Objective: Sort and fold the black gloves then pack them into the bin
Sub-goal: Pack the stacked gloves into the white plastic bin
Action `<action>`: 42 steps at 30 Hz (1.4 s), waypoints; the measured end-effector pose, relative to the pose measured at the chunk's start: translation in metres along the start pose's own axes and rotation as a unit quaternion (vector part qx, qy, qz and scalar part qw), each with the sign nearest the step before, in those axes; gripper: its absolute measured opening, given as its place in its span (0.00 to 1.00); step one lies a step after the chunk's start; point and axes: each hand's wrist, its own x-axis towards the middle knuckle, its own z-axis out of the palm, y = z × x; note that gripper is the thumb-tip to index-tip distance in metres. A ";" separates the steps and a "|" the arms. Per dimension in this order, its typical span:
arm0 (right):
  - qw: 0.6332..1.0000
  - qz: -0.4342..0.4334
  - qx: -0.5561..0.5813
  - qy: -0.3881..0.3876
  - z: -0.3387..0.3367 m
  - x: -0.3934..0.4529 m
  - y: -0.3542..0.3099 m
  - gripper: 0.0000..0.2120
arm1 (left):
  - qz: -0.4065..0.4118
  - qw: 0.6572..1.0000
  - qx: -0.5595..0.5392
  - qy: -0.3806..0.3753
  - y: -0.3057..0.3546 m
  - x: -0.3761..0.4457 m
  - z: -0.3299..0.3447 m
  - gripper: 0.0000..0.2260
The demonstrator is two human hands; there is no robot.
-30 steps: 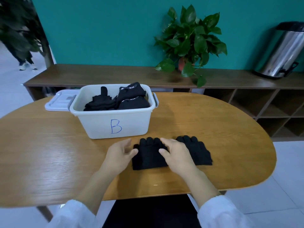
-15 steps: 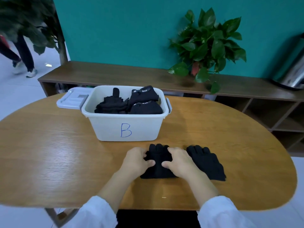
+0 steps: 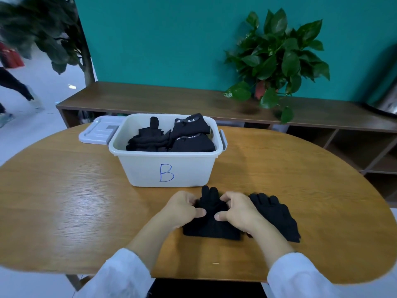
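Note:
A black knit glove [image 3: 211, 226] lies on the wooden table [image 3: 64, 211] just in front of the white bin [image 3: 167, 171] marked "B". My left hand [image 3: 182, 208] pinches its left edge and my right hand [image 3: 238, 211] pinches its right edge, bunching the glove's fingers together. A second black glove [image 3: 277, 216] lies flat to the right, partly hidden by my right hand. The bin holds several folded black gloves [image 3: 171, 136].
The bin's lid [image 3: 96, 132] lies behind its left side. A low wooden shelf [image 3: 150, 100] with a potted plant [image 3: 277, 59] runs along the teal wall. A metal can [image 3: 388, 97] stands at the far right. A person's legs pass at far left.
Both hands went from lying flat on the glove to pinching its sides, drawing its edges inward. The camera view shifted left and closer.

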 end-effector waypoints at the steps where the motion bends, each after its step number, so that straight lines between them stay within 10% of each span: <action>1: 1.000 -0.001 0.009 0.000 0.000 0.000 0.001 0.30 | -0.002 1.000 -0.019 -0.006 0.001 -0.002 -0.002 0.04; 23: 0.985 -0.142 0.080 0.057 -0.112 -0.049 -0.131 0.11 | 0.156 0.982 -0.099 0.041 0.115 -0.065 -0.116 0.03; 42: 0.992 -0.113 0.053 -0.013 -0.033 0.115 -0.241 0.22 | 0.007 0.992 0.067 0.105 0.058 0.038 -0.261 0.09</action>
